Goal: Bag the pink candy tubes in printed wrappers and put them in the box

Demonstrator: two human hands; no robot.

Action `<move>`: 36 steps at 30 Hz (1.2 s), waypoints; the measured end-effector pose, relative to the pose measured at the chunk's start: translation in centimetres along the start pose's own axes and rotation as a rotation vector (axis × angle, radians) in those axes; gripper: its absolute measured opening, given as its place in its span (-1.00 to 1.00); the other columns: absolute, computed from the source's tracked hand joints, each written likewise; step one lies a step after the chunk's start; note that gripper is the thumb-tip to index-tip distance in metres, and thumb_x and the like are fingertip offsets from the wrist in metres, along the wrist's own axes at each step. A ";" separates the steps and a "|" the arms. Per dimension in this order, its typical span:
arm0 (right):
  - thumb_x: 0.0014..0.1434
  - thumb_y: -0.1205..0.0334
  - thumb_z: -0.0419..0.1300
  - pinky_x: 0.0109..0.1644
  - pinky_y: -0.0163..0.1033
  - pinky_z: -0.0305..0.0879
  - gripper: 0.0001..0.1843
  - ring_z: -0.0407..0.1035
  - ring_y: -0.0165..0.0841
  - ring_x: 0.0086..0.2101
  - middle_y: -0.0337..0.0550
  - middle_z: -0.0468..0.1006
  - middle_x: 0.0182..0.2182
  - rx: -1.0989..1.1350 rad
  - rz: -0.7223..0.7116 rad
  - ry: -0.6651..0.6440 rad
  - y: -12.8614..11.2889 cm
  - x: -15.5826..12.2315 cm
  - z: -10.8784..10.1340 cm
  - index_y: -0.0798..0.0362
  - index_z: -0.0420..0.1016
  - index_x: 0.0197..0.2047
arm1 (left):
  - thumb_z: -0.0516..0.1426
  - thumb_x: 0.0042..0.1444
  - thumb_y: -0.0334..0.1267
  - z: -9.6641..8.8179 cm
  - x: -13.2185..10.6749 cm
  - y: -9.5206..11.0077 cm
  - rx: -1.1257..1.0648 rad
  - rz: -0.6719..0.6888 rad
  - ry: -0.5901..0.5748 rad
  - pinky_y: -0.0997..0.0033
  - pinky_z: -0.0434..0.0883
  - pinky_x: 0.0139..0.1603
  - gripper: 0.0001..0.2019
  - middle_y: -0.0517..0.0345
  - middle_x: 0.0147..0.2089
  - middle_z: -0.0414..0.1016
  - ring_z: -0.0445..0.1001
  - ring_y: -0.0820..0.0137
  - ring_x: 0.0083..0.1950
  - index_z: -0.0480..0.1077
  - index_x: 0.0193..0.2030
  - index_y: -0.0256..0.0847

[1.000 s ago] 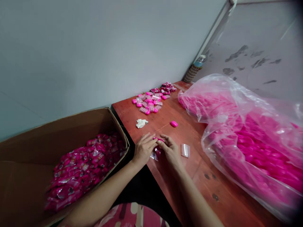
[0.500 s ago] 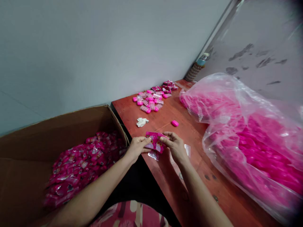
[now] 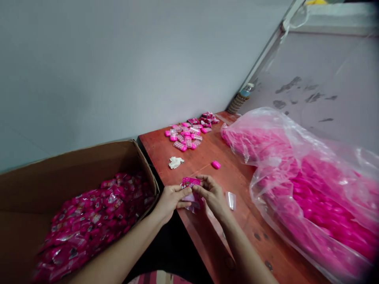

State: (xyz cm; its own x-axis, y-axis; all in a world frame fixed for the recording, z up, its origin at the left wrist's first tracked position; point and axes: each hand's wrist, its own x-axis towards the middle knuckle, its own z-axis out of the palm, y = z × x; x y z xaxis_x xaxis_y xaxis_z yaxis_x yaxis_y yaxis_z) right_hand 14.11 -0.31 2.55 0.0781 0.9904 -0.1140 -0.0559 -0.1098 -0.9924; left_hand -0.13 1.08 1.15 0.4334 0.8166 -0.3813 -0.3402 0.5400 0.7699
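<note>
Nearest to us, at the bottom edge, we see a strip of pink patterned cloth point(image 3: 161, 277) on the person's lap, with two bare forearms reaching forward over it. The left hand point(image 3: 171, 199) and the right hand point(image 3: 211, 195) meet at the near edge of a reddish wooden table point(image 3: 237, 232). Both are closed in a pinch on one pink packet point(image 3: 191, 182), which they hold just above the table edge. We make out a swirl print on it, but any writing is too blurred to read. A clear film hangs below the packet between the fingers.

Just right of the right hand, a small clear sleeve point(image 3: 231, 200) lies flat on the table. To the left, an open cardboard box point(image 3: 89, 156) stands against the table, heaped with shiny pink packets point(image 3: 94, 217) whose labels we cannot read. To the right, a big clear plastic bag point(image 3: 310, 185) stuffed with pink pieces takes up much of the tabletop.

Farther on, we see a crumpled white scrap point(image 3: 175, 162) and one loose pink piece point(image 3: 216, 164). Beyond them lies a small pile of pink pieces and packets point(image 3: 189, 132). In the far corner a wrapped bottle point(image 3: 238, 101) stands against the grey wall.
</note>
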 end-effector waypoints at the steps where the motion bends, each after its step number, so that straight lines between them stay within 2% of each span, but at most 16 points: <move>1: -0.09 0.16 0.30 -0.50 -0.35 0.15 -0.64 0.27 -0.46 -0.56 -0.36 0.37 -0.57 0.012 0.019 -0.016 0.0 0.1 0.0 0.05 0.30 -0.22 | 0.25 -0.13 -0.11 -0.1 -0.1 0.1 0.011 0.009 -0.018 0.48 0.47 -0.41 -0.70 0.08 -0.46 0.46 0.43 0.49 -0.47 0.49 -0.40 -0.38; 4: -0.12 0.18 0.32 -0.54 -0.36 0.12 -0.62 0.24 -0.47 -0.62 -0.40 0.35 -0.64 0.012 0.047 -0.029 0.3 0.5 -0.4 0.06 0.30 -0.24 | 0.23 -0.12 -0.06 -0.9 -0.4 0.7 0.073 0.003 -0.023 0.43 0.47 -0.40 -0.66 0.09 -0.51 0.44 0.43 0.47 -0.48 0.48 -0.46 -0.40; 9: -0.11 0.14 0.32 -0.52 -0.33 0.17 -0.66 0.28 -0.44 -0.61 -0.35 0.40 -0.62 -0.033 0.101 0.078 1.0 1.0 -1.0 0.06 0.29 -0.31 | 0.27 -0.22 -0.05 -2.2 -0.1 1.0 0.157 0.002 0.145 0.48 0.44 -0.47 -0.64 0.11 -0.57 0.41 0.39 0.49 -0.54 0.45 -0.56 -0.40; 11: -0.09 0.11 0.30 -0.51 -0.32 0.18 -0.66 0.28 -0.44 -0.60 -0.31 0.41 -0.57 -0.021 0.128 0.037 0.5 1.1 -0.6 0.07 0.31 -0.30 | 0.28 -0.23 -0.06 -2.1 0.1 0.8 0.143 -0.016 0.152 0.51 0.43 -0.50 -0.65 0.11 -0.57 0.41 0.38 0.50 -0.55 0.44 -0.56 -0.40; 14: -0.08 0.13 0.30 -0.50 -0.34 0.18 -0.69 0.29 -0.44 -0.55 -0.27 0.43 -0.49 -0.044 0.091 -0.029 -0.6 1.1 0.4 0.07 0.33 -0.30 | 0.29 -0.25 -0.09 -1.6 0.4 0.5 0.089 -0.023 0.121 0.53 0.41 -0.53 -0.67 0.13 -0.56 0.40 0.37 0.51 -0.56 0.44 -0.53 -0.39; 17: -0.06 0.13 0.26 -0.50 -0.33 0.18 -0.72 0.30 -0.42 -0.54 -0.29 0.41 -0.53 -0.122 0.040 0.015 -0.6 1.2 0.5 0.05 0.31 -0.31 | 0.31 -0.28 -0.11 -1.3 0.5 0.6 0.048 -0.029 0.140 0.53 0.41 -0.55 -0.67 0.13 -0.55 0.40 0.37 0.51 -0.56 0.43 -0.52 -0.39; 19: -0.03 0.12 0.22 -0.48 -0.31 0.19 -0.76 0.31 -0.39 -0.53 -0.28 0.41 -0.54 -0.298 0.013 0.062 0.1 1.4 -0.1 0.03 0.31 -0.31 | 0.30 -0.26 -0.09 -1.7 0.4 1.0 0.022 -0.022 0.177 0.51 0.43 -0.55 -0.66 0.14 -0.56 0.38 0.37 0.50 -0.55 0.43 -0.53 -0.39; 22: -0.05 0.13 0.22 -0.40 -0.27 0.20 -0.81 0.36 -0.32 -0.45 -0.21 0.48 -0.47 -0.772 -0.047 0.042 0.5 2.4 -1.4 0.01 0.40 -0.34 | 0.24 -0.14 -0.06 -2.5 0.1 1.7 -0.046 0.013 0.135 0.43 0.47 -0.43 -0.67 0.13 -0.52 0.38 0.41 0.47 -0.48 0.44 -0.49 -0.38; 24: -0.03 0.10 0.20 -0.35 -0.27 0.21 -0.78 0.38 -0.29 -0.38 -0.15 0.52 -0.38 -1.005 -0.115 0.060 -0.3 3.9 -1.8 0.01 0.45 -0.30 | 0.24 -0.12 -0.08 -2.9 0.1 2.0 -0.072 0.027 0.104 0.38 0.49 -0.36 -0.68 0.13 -0.51 0.39 0.42 0.46 -0.45 0.44 -0.51 -0.38; 27: 0.13 0.03 0.05 -0.28 -0.30 0.22 -0.68 0.41 -0.29 -0.30 -0.05 0.54 -0.29 -1.180 -0.183 0.184 -2.7 8.0 -1.1 0.07 0.45 -0.21 | 0.28 -0.19 -0.11 -3.0 0.3 2.3 -0.063 0.036 0.155 0.40 0.49 -0.40 -0.70 0.14 -0.55 0.37 0.42 0.45 -0.48 0.42 -0.58 -0.38; 29: 0.18 -0.01 -0.03 -0.23 -0.29 0.22 -0.62 0.42 -0.26 -0.25 -0.02 0.55 -0.28 -1.295 -0.145 0.209 -4.2 11.5 -0.2 0.06 0.47 -0.23 | 0.29 -0.21 -0.12 -3.0 0.4 2.4 -0.062 0.044 0.194 0.44 0.47 -0.44 -0.69 0.13 -0.56 0.39 0.41 0.47 -0.50 0.42 -0.58 -0.38; 32: 0.17 -0.07 -0.05 -0.18 -0.19 0.22 -0.53 0.40 -0.13 -0.17 0.15 0.52 -0.21 -1.356 -0.074 0.242 -5.1 16.2 1.3 0.12 0.47 -0.18 | 0.30 -0.24 -0.13 -3.3 0.3 2.6 -0.073 0.062 0.239 0.48 0.45 -0.49 -0.70 0.10 -0.56 0.41 0.39 0.49 -0.53 0.43 -0.58 -0.39; 36: 0.05 -0.12 0.07 -0.16 -0.05 0.24 -0.42 0.38 0.02 -0.14 0.36 0.46 -0.16 -1.406 0.070 0.220 -4.8 19.5 2.7 0.27 0.46 -0.14 | 0.33 -0.30 -0.16 -3.7 -0.3 2.9 -0.115 0.063 0.330 0.51 0.41 -0.55 -0.69 0.06 -0.56 0.45 0.40 0.48 -0.55 0.43 -0.56 -0.41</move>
State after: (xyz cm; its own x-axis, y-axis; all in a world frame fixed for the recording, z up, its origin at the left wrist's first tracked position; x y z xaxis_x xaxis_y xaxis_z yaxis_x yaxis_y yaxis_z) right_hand 13.18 19.72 5.28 0.2740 0.9609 -0.0400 0.9422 -0.2765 -0.1893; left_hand -4.33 3.13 1.61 0.1218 0.8609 -0.4940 -0.4580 0.4903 0.7415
